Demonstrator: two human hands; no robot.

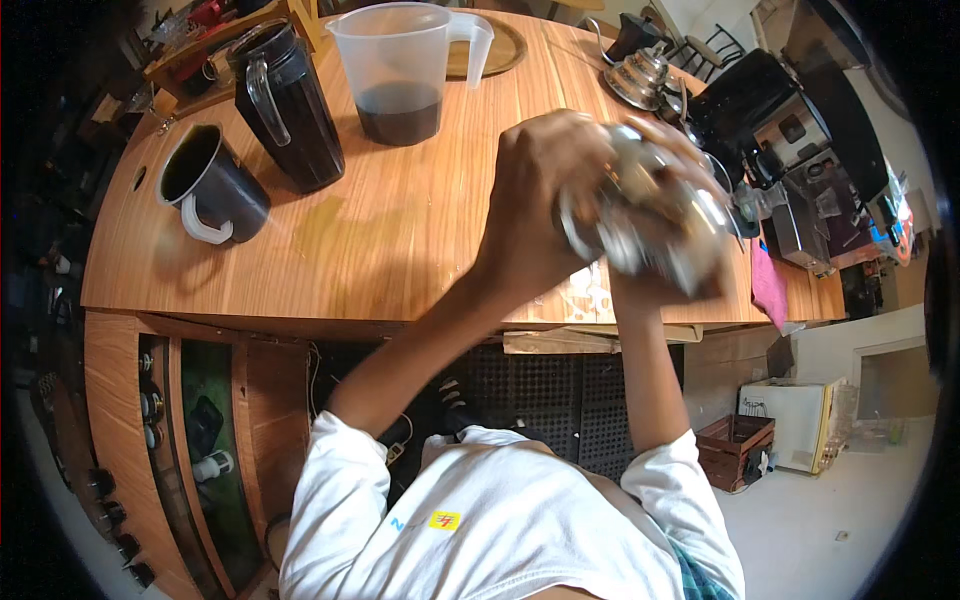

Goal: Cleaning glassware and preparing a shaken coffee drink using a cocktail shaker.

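Both hands grip a shiny metal vessel (637, 202), blurred by motion, above the right part of the wooden counter (390, 262). My left hand (544, 180) is closed around its left side, while my right hand (679, 161) wraps its right side. The blur hides the vessel's exact kind and much of the fingers. To the left stand a clear plastic measuring jug (397, 82) partly filled with dark liquid, a tall lidded pitcher (300, 127) of dark liquid, and a smaller handled jug (229, 187), also with dark liquid. Wet patches lie on the counter.
A round wooden tray (510, 52) lies behind the measuring jug. At the back right are a metal gooseneck kettle (637, 75) and a black moka pot (634, 37). A coffee machine (787, 127) stands at the right, near a pink cloth (768, 285) hanging over the counter's edge.
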